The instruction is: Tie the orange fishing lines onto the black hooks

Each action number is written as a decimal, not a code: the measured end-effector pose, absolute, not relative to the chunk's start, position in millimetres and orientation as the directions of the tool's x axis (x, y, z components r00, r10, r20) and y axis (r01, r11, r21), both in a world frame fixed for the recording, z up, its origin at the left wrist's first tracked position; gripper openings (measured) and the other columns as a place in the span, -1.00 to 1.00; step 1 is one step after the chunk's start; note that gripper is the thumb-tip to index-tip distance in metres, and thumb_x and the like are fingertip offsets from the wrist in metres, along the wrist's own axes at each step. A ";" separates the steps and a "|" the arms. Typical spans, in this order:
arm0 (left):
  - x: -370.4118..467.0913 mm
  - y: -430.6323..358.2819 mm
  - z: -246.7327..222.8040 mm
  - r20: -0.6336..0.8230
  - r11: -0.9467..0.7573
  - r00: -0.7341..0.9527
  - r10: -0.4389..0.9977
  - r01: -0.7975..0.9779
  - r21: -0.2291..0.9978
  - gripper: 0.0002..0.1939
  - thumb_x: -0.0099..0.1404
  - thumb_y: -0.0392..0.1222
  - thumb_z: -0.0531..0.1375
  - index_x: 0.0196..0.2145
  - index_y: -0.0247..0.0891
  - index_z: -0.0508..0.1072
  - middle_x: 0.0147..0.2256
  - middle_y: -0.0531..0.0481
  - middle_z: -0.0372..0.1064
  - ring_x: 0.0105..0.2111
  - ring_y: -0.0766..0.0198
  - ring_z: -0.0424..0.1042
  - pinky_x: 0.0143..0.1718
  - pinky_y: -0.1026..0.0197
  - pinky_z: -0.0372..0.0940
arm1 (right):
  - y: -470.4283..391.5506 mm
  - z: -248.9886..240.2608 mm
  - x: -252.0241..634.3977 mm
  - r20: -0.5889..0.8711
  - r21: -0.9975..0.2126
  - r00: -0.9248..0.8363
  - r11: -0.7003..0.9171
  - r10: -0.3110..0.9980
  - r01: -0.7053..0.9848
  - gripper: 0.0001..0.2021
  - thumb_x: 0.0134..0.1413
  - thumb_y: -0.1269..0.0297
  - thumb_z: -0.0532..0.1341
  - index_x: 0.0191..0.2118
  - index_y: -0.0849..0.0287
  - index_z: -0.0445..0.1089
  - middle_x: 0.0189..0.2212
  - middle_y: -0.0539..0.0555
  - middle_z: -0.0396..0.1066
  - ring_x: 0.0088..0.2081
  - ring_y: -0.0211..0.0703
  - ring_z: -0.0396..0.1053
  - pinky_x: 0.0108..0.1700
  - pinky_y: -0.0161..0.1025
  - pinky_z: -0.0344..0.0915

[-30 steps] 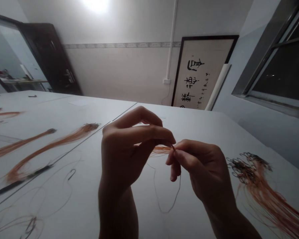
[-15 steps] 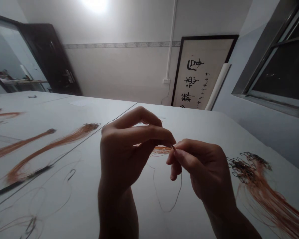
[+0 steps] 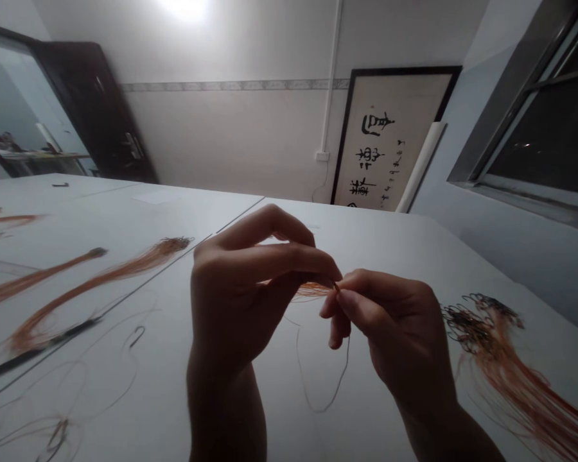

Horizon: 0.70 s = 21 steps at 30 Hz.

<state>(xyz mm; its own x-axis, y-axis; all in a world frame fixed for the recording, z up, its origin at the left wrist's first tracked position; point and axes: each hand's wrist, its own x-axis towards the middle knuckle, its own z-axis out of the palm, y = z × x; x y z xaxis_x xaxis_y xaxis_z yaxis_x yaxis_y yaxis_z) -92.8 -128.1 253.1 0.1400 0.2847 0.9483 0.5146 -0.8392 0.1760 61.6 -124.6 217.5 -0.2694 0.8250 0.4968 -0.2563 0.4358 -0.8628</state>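
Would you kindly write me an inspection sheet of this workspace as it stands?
Surface: white table, seam line between panels.
Job's things: orange thread pinched between both hands; thin line hangs in a loop below.
Clutter: hook pile with orange threads at right; orange bundles at left; loose hook; dark tool.
Grippers: left hand and right hand both closed on the thread.
Cables: wire under wall socket.
Surroundings: framed calligraphy, dark door, window.

Table smooth, matt white; orange thread fine, fibrous; hooks dark metal wire.
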 end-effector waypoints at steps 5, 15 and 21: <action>-91.5 -128.4 254.5 0.952 -0.839 0.139 0.272 0.519 0.164 -0.83 0.20 -0.42 0.29 -0.48 -0.20 0.57 -0.45 0.11 0.35 -0.50 0.53 0.39 -0.54 0.45 0.33 | -125.3 217.9 62.5 0.486 -0.872 -0.282 0.435 0.827 -0.226 -0.81 0.10 0.48 0.19 -0.49 0.18 0.47 -0.58 -0.06 0.40 -0.57 -0.34 0.31 -0.47 -0.33 0.26; -91.2 -129.0 254.4 0.948 -0.849 0.148 0.281 0.499 0.174 -0.84 0.18 -0.43 0.29 -0.50 -0.25 0.58 -0.46 0.07 0.35 -0.48 0.52 0.39 -0.50 0.44 0.34 | -125.5 216.9 63.4 0.525 -0.851 -0.282 0.488 0.803 -0.193 -0.81 0.13 0.45 0.19 -0.48 0.19 0.46 -0.59 -0.06 0.40 -0.56 -0.32 0.30 -0.47 -0.32 0.25; -90.6 -129.2 255.5 0.946 -0.841 0.149 0.288 0.512 0.175 -0.85 0.18 -0.41 0.30 -0.50 -0.23 0.58 -0.46 0.07 0.36 -0.50 0.51 0.39 -0.53 0.43 0.33 | -125.1 215.8 63.4 0.522 -0.853 -0.274 0.484 0.808 -0.197 -0.82 0.11 0.46 0.19 -0.48 0.18 0.46 -0.55 -0.05 0.42 -0.55 -0.31 0.30 -0.46 -0.31 0.26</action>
<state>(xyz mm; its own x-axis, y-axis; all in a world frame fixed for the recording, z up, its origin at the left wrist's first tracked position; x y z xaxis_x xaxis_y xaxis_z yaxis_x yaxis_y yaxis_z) -90.6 -129.2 255.5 0.1486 0.2878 0.9461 0.5120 -0.8409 0.1753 63.4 -125.1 215.8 -0.2740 0.8080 0.5216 -0.1975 0.4836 -0.8527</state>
